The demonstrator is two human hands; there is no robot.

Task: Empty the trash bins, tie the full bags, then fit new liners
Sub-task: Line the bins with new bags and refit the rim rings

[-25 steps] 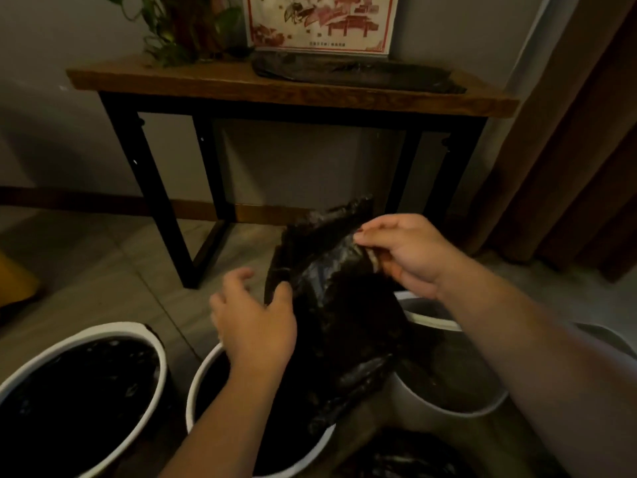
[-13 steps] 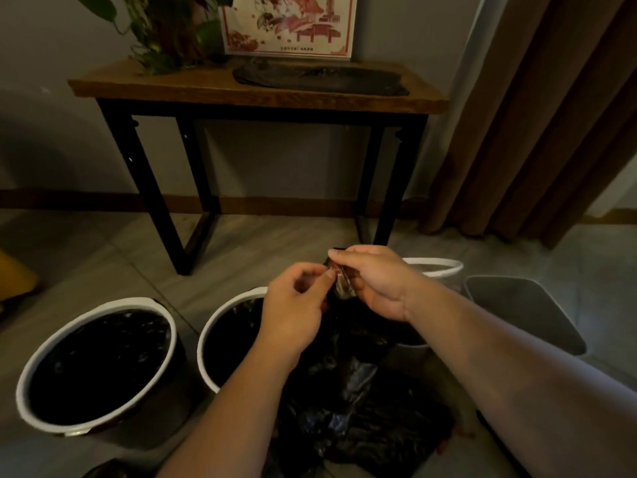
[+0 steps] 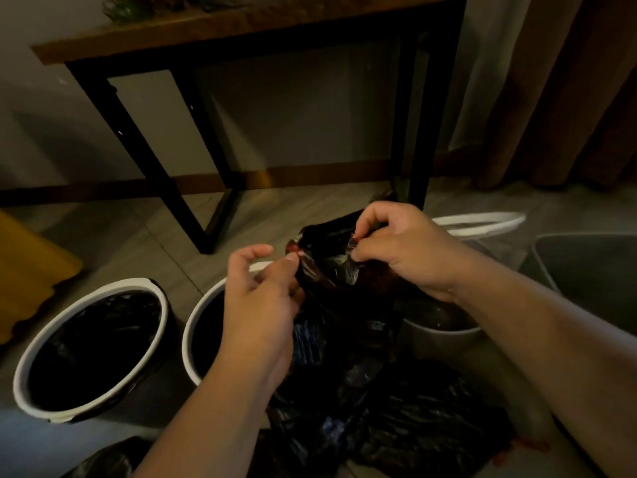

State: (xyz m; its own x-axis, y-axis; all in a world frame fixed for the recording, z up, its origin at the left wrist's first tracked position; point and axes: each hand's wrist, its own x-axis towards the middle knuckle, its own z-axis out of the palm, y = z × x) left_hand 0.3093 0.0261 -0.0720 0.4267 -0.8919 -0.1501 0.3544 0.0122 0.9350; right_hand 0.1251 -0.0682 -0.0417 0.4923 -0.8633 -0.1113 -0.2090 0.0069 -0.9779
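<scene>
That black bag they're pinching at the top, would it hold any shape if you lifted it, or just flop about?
Probably floppy: the black bag sags in creases below where the left hand and right hand pinch its edge. It looks thin and light, and its glossy sheen suggests it may be slippery.

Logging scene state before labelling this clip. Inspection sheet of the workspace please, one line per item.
Surface: grey tiled floor; dim light.
Job's things: black bag held up by its top edge; left round bin lined in black; middle round bin partly hidden by the left hand; a third white-rimmed bin behind the right hand; grey square bin, no liner visible; crumpled black bags on the floor in front.
Clutter: yellow object at far left, unclear what.
Grippers: left hand and right hand both pinch the bag's edge with the fingers.
Cables: nothing seen.
Surroundings: wooden console table on black legs, brown curtain, wall.
</scene>
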